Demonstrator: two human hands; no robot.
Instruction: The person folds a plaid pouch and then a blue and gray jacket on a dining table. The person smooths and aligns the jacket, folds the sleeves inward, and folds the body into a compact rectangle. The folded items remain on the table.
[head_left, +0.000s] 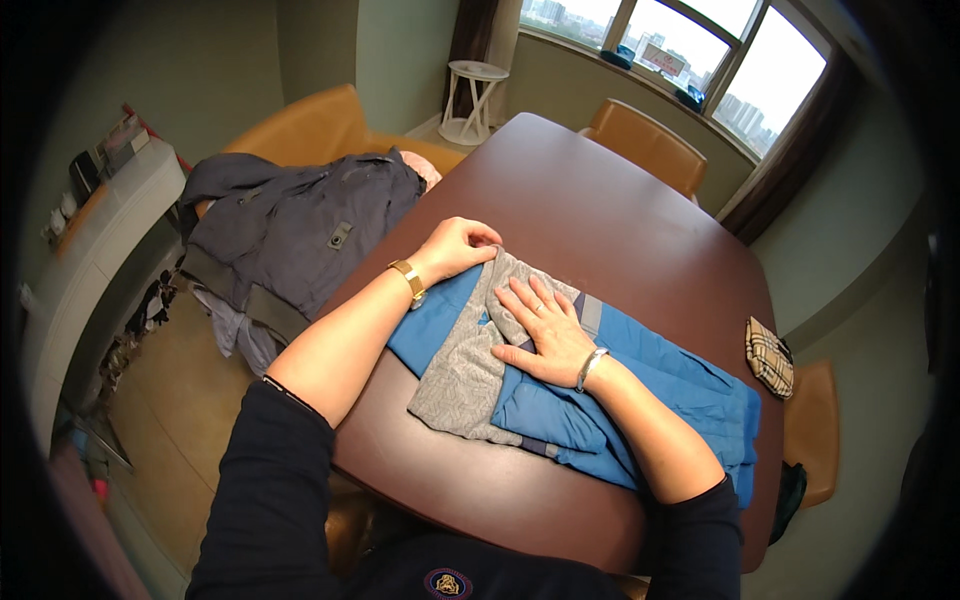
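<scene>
A blue and grey jacket (675, 382) lies partly folded across the dark wooden table (570, 187). My left hand (457, 247), with a gold watch at the wrist, pinches the far left corner of its grey patterned part between thumb and fingers. Flat on the grey fabric, just right of that, rests my right hand (551, 330), fingers spread and palm down; it wears a ring and a silver bracelet. A blue piece of the garment reaches out to the left under the grey part. The garment's underside is hidden.
A dark grey jacket (300, 217) is draped over a tan leather chair (315, 120) left of the table. A folded plaid cloth (769, 357) lies at the table's right edge, by another chair (817, 427). A third chair (649, 146) and a white side table (477, 73) stand beyond.
</scene>
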